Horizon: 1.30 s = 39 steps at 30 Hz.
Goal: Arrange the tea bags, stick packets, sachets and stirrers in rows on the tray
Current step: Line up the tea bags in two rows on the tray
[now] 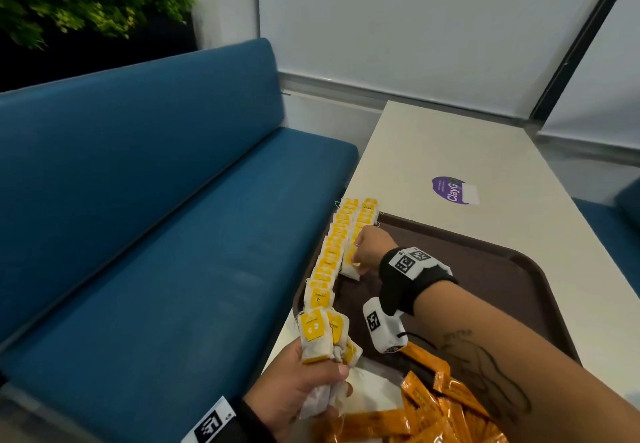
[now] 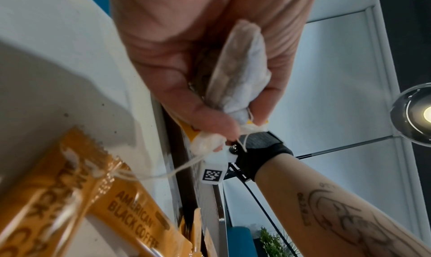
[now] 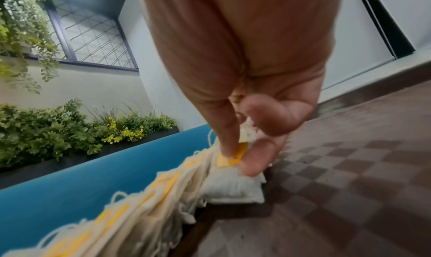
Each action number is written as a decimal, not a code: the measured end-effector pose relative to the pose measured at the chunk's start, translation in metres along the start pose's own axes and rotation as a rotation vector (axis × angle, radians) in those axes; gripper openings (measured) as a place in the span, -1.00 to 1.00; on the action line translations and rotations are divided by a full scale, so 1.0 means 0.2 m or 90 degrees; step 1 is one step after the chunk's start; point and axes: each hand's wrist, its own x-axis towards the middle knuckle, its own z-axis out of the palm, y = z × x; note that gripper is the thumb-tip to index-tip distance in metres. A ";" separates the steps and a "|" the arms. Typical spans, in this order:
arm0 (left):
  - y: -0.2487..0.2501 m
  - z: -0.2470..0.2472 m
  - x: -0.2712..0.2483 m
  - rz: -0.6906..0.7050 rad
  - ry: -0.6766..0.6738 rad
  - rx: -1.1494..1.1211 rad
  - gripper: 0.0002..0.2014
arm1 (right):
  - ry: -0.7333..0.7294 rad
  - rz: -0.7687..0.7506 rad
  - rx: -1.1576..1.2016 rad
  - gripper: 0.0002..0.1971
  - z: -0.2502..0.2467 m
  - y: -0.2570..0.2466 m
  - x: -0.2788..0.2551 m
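Right hand (image 1: 369,247) reaching to 11 o'clock across the brown tray (image 1: 502,269), thumb and forefinger pinching the yellow tag of one tea bag (image 3: 233,187); bag lying on the tray floor, touching the near end of the second row (image 1: 363,221). First row (image 1: 332,252) of overlapped tea bags running along the tray's 9 o'clock rim, from 7 toward 11 o'clock, just beside the second. Left hand (image 1: 301,390) at 7 o'clock, off the tray's corner, fingers curling round a bunch (image 1: 323,338) of tea bags, tags pointing up. Orange coffee sticks (image 1: 433,411) lying heaped at 6 o'clock, partly on the tray. Tray sitting on a white table (image 1: 433,151), blue bench (image 1: 138,200) at 9 o'clock.
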 end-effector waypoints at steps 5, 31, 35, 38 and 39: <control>-0.01 0.01 0.02 -0.019 -0.008 -0.020 -0.57 | 0.048 0.032 0.038 -0.46 0.03 0.02 0.00; -0.03 0.11 -0.04 -0.005 -0.026 0.160 -0.74 | 0.061 -0.342 -0.020 -0.81 -0.01 0.07 -0.92; -0.04 0.08 -0.03 -0.002 0.028 0.214 -0.74 | 0.069 -0.395 -0.034 -0.76 0.01 0.06 -0.96; -0.04 0.07 -0.03 0.004 0.032 0.213 -0.77 | 0.089 -0.410 0.004 -0.81 0.03 0.05 -0.96; -0.03 0.07 -0.04 0.005 0.029 0.202 -0.78 | 0.091 -0.405 0.049 -0.84 0.04 0.05 -0.96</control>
